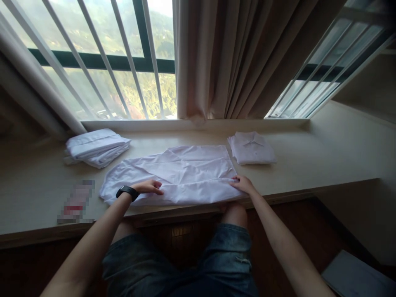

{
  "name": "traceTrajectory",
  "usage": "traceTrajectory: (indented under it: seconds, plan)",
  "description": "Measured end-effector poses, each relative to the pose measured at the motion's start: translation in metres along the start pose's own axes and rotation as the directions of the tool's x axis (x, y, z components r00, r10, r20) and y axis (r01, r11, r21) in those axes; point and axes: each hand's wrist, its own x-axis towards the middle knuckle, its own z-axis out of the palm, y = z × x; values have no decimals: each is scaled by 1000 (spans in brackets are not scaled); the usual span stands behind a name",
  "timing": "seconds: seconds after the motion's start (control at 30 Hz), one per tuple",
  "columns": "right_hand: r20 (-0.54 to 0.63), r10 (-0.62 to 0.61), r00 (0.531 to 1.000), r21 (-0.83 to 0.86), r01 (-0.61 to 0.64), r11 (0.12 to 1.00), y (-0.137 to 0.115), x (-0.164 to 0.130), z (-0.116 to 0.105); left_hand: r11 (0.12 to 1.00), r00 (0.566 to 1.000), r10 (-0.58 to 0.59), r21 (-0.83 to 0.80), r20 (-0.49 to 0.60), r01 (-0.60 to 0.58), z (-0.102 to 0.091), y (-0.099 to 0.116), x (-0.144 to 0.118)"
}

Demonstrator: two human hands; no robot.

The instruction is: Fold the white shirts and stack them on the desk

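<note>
A white shirt (188, 171) lies spread lengthwise along the sill-like ledge, its near edge by the ledge's front and its sides partly folded inward. My left hand (150, 187), with a black band on the wrist, is over the near left part of the shirt. Its fingers are loosely bent and apart, with no cloth visibly gripped. At the shirt's right end, my right hand (243, 184) pinches the near corner of the cloth between thumb and fingers.
A stack of folded white cloth (97, 146) sits at the back left. Folded white shirts (253, 147) lie at the back right. A blurred-out item (77, 201) is at the left front. Curtains (216, 62) and barred windows rise behind the ledge (309, 165).
</note>
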Motion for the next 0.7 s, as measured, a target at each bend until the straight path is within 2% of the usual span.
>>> traceTrajectory:
  seconds: [0.1,0.13,0.27,0.3,0.37,0.43,0.47,0.5,0.57,0.63,0.7]
  plan:
    - [-62,30,998,123,-23,992,15,-4,0,999,998,24,-36,52,-23,3,1,-4]
    - [-80,37,996,137,-26,990,19,-6,0,998,999,21,-61,33,-19,3,-1,-5]
    - [-96,66,993,62,-60,996,22,-13,-1,992,999,-49,-115,-8,47,3,-18,-10]
    - [-125,73,989,11,-73,997,18,-14,0,993,998,-59,-101,-22,56,4,-23,-12]
    - [-257,40,966,-98,-67,993,2,-18,4,997,994,-77,-35,-72,75,11,-31,-15]
    - [-381,-89,920,-189,17,982,-23,-25,13,992,980,-93,74,-175,107,24,-30,-18]
    - [-389,-179,904,-230,93,969,-38,-29,21,983,961,-86,136,-262,125,32,-25,-19]
    - [-351,-268,897,-269,177,947,-54,-34,29,970,930,-56,203,-362,137,43,-19,-19]
    - [-188,-410,893,-346,331,878,-81,-43,49,933,834,71,333,-547,139,66,-1,-17]
    - [-41,-461,886,-398,409,821,-100,-51,70,890,760,213,443,-614,108,90,16,-13]
    - [38,-451,892,-422,423,802,-106,-58,87,866,748,268,493,-608,90,111,27,-8]
